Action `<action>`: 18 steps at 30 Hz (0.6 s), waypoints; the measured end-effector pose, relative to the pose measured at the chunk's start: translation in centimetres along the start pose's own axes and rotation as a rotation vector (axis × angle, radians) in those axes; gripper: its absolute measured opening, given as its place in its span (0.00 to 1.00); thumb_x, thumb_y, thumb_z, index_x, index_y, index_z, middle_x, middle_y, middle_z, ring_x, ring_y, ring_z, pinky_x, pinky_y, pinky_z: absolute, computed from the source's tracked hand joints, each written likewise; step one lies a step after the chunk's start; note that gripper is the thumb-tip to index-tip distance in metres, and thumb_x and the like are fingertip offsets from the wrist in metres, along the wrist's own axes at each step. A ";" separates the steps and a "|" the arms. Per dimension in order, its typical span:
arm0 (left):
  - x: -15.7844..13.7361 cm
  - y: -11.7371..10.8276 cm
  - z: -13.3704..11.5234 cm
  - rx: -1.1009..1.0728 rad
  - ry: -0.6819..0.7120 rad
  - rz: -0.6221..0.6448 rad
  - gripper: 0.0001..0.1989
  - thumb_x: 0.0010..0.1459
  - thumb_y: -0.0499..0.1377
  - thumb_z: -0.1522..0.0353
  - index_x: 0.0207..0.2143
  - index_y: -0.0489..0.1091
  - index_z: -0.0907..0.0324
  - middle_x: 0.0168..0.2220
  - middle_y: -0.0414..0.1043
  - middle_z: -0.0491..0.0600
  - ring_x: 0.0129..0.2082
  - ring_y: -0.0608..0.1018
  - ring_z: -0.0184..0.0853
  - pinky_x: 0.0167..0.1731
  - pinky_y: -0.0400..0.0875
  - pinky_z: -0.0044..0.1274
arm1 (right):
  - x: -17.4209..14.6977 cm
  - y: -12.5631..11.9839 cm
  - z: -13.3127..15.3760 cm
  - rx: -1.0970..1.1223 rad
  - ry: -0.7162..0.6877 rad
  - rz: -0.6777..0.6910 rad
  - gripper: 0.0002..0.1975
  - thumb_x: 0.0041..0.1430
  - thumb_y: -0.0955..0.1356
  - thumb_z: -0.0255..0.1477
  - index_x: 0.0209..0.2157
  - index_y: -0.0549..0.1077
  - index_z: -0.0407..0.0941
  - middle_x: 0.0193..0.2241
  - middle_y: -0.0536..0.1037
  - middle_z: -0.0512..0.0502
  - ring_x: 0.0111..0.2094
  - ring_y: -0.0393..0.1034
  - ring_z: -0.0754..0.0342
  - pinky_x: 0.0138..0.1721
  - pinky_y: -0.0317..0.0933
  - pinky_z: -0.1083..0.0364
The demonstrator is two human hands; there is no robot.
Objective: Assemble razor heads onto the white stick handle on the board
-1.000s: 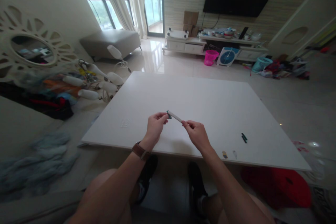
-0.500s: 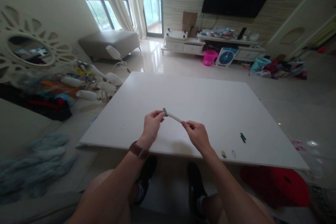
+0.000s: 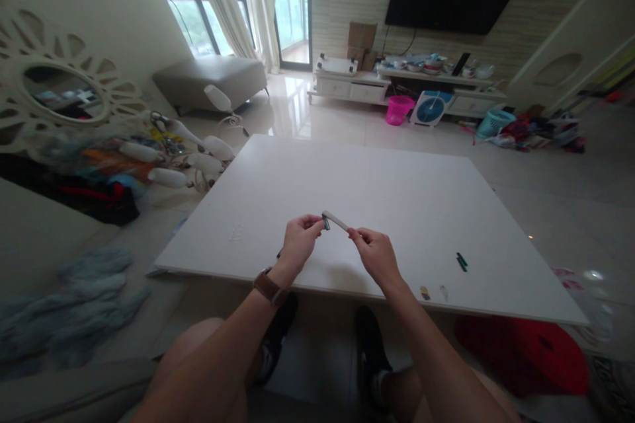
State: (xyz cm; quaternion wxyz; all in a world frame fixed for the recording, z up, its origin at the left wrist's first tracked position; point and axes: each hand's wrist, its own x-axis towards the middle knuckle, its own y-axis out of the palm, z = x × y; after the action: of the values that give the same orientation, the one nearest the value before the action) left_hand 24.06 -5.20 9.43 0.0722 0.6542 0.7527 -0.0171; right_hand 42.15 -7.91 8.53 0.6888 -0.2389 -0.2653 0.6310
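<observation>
Over the front half of the white table (image 3: 377, 185), my left hand (image 3: 299, 242) pinches a small dark green strip (image 3: 326, 222) that looks like a circuit board. My right hand (image 3: 376, 255) is closed around one end of a slim beige stick (image 3: 338, 219). The stick's far end meets the strip near its top; whether it has bristles is too small to tell. To the right lie two dark green strips (image 3: 462, 262), side by side. A small yellow and black piece (image 3: 425, 293) and a clear piece (image 3: 444, 292) rest near the front edge.
Faint clear pieces (image 3: 237, 232) lie on the table's left part. A lamp with several white shades (image 3: 203, 162) stands beyond the left edge. Below the right front edge is a red round item (image 3: 520, 353). A pink basket (image 3: 399, 110) and a fan (image 3: 429, 108) stand farther back.
My left hand has moved slightly right and down, and the green strip has tilted lower. The stick's tip now meets the strip's upper end. The right hand has barely shifted.
</observation>
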 end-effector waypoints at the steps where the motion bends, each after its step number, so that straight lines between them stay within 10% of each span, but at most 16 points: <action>1: 0.0 0.0 0.0 0.008 0.005 0.005 0.08 0.44 0.66 0.65 0.26 0.77 0.62 0.23 0.73 0.47 0.23 0.68 0.29 0.26 0.61 0.23 | 0.0 0.0 0.0 0.002 0.001 0.000 0.26 0.64 0.62 0.51 0.30 0.81 0.46 0.17 0.68 0.51 0.21 0.59 0.56 0.25 0.45 0.56; 18: 1.3 -1.1 -0.1 -0.051 0.018 -0.120 0.11 0.44 0.67 0.64 0.29 0.77 0.63 0.20 0.69 0.45 0.22 0.66 0.27 0.25 0.59 0.22 | -0.2 -0.1 0.1 0.016 -0.031 0.080 0.26 0.63 0.63 0.50 0.28 0.81 0.45 0.17 0.66 0.51 0.21 0.57 0.57 0.25 0.44 0.57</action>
State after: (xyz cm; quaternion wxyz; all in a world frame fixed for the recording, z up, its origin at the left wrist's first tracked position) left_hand 22.80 -4.04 9.25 0.0811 0.6061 0.7912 0.0036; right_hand 42.21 -8.09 8.66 0.6606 -0.2338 -0.2612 0.6638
